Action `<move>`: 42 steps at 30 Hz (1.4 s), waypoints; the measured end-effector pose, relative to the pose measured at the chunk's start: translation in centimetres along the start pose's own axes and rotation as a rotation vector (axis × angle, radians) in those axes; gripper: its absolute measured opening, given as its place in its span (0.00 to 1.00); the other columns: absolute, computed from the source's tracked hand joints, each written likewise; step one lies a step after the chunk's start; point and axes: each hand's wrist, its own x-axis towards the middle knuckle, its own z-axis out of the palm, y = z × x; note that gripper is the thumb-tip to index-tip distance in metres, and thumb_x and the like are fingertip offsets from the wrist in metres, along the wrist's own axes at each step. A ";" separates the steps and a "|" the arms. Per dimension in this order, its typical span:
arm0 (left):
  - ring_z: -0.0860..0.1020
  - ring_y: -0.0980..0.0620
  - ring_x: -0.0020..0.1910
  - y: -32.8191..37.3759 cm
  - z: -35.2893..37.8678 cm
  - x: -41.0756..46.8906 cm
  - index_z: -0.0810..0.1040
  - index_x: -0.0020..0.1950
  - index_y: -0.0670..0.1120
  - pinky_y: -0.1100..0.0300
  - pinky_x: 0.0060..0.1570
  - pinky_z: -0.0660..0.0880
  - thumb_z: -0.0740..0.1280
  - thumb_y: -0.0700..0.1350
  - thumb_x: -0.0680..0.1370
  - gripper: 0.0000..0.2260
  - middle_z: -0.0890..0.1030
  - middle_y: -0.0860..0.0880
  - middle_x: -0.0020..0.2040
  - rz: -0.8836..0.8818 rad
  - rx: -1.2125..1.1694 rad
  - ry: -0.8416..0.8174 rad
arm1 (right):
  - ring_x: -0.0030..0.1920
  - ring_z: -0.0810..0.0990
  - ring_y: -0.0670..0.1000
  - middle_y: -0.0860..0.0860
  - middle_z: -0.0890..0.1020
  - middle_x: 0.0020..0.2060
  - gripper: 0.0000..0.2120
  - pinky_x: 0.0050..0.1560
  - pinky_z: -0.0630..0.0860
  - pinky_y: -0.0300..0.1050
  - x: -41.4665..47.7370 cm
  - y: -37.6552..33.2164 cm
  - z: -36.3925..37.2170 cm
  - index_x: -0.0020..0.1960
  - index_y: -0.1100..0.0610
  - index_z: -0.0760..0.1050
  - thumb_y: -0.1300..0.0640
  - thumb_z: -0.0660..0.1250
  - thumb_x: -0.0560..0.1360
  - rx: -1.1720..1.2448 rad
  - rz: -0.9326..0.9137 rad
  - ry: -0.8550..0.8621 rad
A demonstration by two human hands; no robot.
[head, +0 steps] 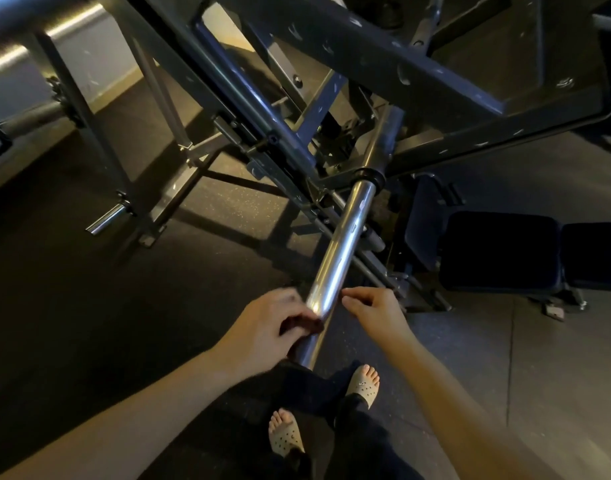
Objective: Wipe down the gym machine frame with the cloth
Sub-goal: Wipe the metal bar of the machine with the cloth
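Head view, looking down at two bare hands at the near end of a shiny metal tube. The fingers (287,306) of the left hand (266,327) are curling around a small dark cloth (306,325) and are pinching it against the left side of the chrome bar (342,247), close to its near end. The cloth is showing only as a dark, slightly blurred wad between thumb and bar.

The fingers (353,301) of the right hand (373,310) are hanging loosely bent and are grasping nothing; their tips are sitting just beside the right side of the bar, across from the cloth, and I cannot tell whether they are touching the metal.

The bar is slanting up and away to the right, passing through a black collar (368,174) and joining the dark, scuffed gym machine frame (383,46), whose crossing beams are filling the upper half of the scene. A dark padded seat (498,251) is sitting to the right of the bar, low to the ground.

Both forearms are reaching in from the bottom corners. Below the hands, the person is standing on a dark speckled floor (89,289), wearing dark trousers and pale perforated sandals (364,384).
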 end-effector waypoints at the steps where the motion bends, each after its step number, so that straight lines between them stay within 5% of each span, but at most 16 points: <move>1: 0.74 0.65 0.58 -0.1 -0.1 -1.5 0.80 0.61 0.57 0.71 0.59 0.71 0.72 0.44 0.78 0.13 0.75 0.63 0.54 -0.020 -0.013 -0.036 | 0.42 0.80 0.44 0.48 0.83 0.48 0.12 0.36 0.76 0.30 0.0 0.2 0.0 0.64 0.52 0.80 0.59 0.66 0.82 0.011 -0.002 -0.009; 6: 0.75 0.63 0.55 0.4 0.4 3.3 0.82 0.58 0.53 0.67 0.57 0.74 0.72 0.45 0.78 0.10 0.75 0.60 0.52 0.064 0.014 0.056 | 0.47 0.80 0.39 0.45 0.82 0.50 0.12 0.41 0.74 0.28 0.1 0.8 0.3 0.64 0.55 0.81 0.60 0.66 0.82 0.042 -0.005 -0.022; 10: 0.77 0.61 0.53 -0.5 0.3 8.8 0.82 0.60 0.50 0.59 0.59 0.77 0.70 0.45 0.79 0.10 0.77 0.56 0.52 -0.047 -0.064 0.197 | 0.42 0.79 0.42 0.47 0.83 0.46 0.11 0.40 0.75 0.32 0.5 0.8 0.0 0.61 0.52 0.81 0.60 0.65 0.82 0.107 0.031 -0.028; 17: 0.73 0.66 0.60 0.4 0.3 -1.0 0.79 0.60 0.60 0.72 0.61 0.70 0.71 0.48 0.78 0.13 0.73 0.66 0.55 -0.063 -0.026 -0.007 | 0.42 0.77 0.47 0.51 0.79 0.42 0.19 0.43 0.77 0.39 3.8 -0.4 -1.3 0.73 0.53 0.73 0.61 0.65 0.82 0.255 0.068 0.061; 20: 0.72 0.65 0.60 1.0 0.6 4.2 0.80 0.62 0.55 0.71 0.61 0.71 0.71 0.45 0.78 0.13 0.73 0.63 0.57 0.062 0.086 0.044 | 0.46 0.80 0.45 0.51 0.82 0.50 0.16 0.43 0.75 0.36 4.6 -1.1 -1.7 0.70 0.55 0.75 0.62 0.64 0.83 0.268 0.054 0.043; 25: 0.73 0.59 0.57 0.5 1.5 14.8 0.81 0.61 0.49 0.57 0.60 0.77 0.72 0.42 0.78 0.12 0.73 0.54 0.56 0.061 0.080 0.202 | 0.42 0.80 0.46 0.51 0.84 0.46 0.12 0.41 0.78 0.36 5.3 -1.1 -2.7 0.58 0.51 0.81 0.63 0.61 0.84 0.330 0.095 0.020; 32: 0.73 0.63 0.62 0.9 0.9 4.5 0.80 0.61 0.60 0.67 0.63 0.73 0.74 0.45 0.77 0.15 0.71 0.65 0.57 0.003 0.004 -0.010 | 0.50 0.82 0.51 0.55 0.83 0.53 0.12 0.44 0.77 0.40 7.4 -1.0 -4.5 0.62 0.52 0.81 0.62 0.63 0.83 0.301 0.117 -0.058; 36: 0.73 0.63 0.59 1.0 0.5 9.2 0.81 0.62 0.56 0.66 0.61 0.73 0.73 0.45 0.77 0.15 0.73 0.61 0.56 0.062 0.070 0.045 | 0.49 0.82 0.51 0.55 0.84 0.52 0.13 0.45 0.78 0.41 8.2 -0.8 -4.9 0.56 0.48 0.81 0.62 0.63 0.83 0.258 0.115 -0.090; 42: 0.75 0.54 0.53 0.5 0.8 20.2 0.83 0.59 0.51 0.52 0.56 0.77 0.73 0.47 0.78 0.10 0.75 0.54 0.50 -0.043 0.040 0.273 | 0.46 0.81 0.50 0.54 0.82 0.49 0.19 0.45 0.79 0.43 9.5 -1.8 -5.9 0.73 0.51 0.72 0.63 0.59 0.84 0.303 0.111 -0.076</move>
